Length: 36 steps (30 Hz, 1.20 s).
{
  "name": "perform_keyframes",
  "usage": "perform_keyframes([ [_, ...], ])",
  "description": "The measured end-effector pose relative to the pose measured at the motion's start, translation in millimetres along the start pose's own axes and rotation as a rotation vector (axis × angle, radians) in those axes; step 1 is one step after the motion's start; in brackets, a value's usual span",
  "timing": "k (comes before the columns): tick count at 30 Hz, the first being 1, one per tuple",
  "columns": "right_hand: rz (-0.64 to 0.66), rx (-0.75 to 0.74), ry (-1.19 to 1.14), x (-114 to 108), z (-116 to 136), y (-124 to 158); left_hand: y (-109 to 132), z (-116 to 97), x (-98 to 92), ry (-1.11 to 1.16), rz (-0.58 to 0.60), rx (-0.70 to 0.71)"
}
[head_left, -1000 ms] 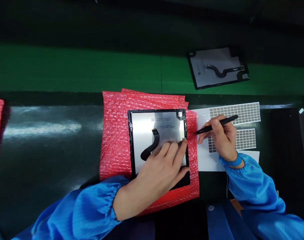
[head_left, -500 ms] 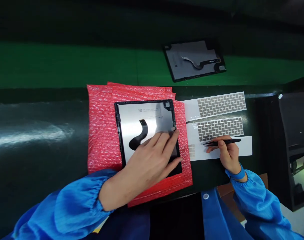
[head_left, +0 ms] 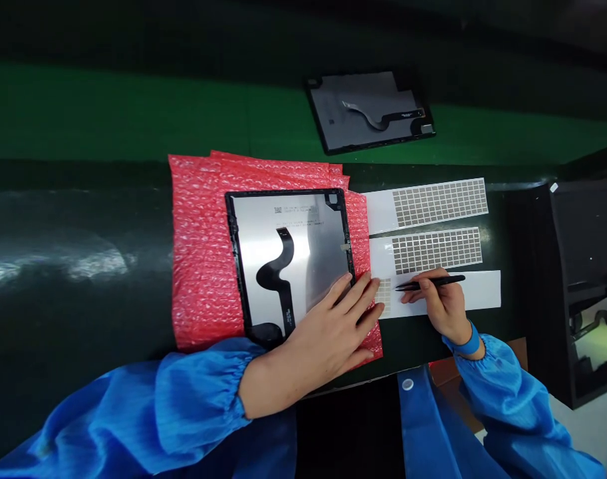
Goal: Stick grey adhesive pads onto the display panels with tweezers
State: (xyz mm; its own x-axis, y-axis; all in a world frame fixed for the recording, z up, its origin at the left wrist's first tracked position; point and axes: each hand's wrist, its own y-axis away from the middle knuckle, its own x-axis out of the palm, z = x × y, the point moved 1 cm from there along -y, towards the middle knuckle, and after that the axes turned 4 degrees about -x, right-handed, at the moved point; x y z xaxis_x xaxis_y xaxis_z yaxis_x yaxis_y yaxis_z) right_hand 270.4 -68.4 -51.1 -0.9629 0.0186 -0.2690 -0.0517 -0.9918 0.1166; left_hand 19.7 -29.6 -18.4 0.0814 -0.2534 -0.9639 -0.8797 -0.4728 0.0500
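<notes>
A tablet screen panel with a silvery back lies on red bubble-wrap bags. Its black ribbon cable curves across that back. My left hand rests over the panel's lower right corner, fingers stretched toward the nearest sticker sheet. Black tweezers are held in my right hand, above that sheet. Their tips point left, toward a small block of tan stickers by my left fingertips. Whether the tips grip anything is too small to tell.
Two more sheets of small grey squares, an upper sheet and a middle sheet, lie right of the bags. Another screen panel sits on the green strip at the back. A dark box-like stand rises at the right.
My left hand has slid right and down from the panel's middle toward the sticker sheet, uncovering more ribbon cable. The tweezers have moved slightly left. The whole view has shifted a little.
</notes>
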Motion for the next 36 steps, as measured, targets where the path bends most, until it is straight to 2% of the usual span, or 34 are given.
perform_keyframes([
  [6,-0.032,-0.040,0.041,9.0,7.1,-7.2,0.2,0.6,2.0,0.018,-0.020,0.005],
  [22,-0.043,0.010,0.082,10.1,9.2,-8.2,-2.2,0.1,0.8,0.012,0.062,0.009],
  [32,-0.040,0.047,0.050,10.4,10.4,-12.5,-3.8,1.2,2.9,0.010,0.058,0.016],
  [36,-0.110,0.069,-0.045,10.9,9.4,-13.4,-3.9,0.9,3.6,-0.004,0.036,0.020],
])
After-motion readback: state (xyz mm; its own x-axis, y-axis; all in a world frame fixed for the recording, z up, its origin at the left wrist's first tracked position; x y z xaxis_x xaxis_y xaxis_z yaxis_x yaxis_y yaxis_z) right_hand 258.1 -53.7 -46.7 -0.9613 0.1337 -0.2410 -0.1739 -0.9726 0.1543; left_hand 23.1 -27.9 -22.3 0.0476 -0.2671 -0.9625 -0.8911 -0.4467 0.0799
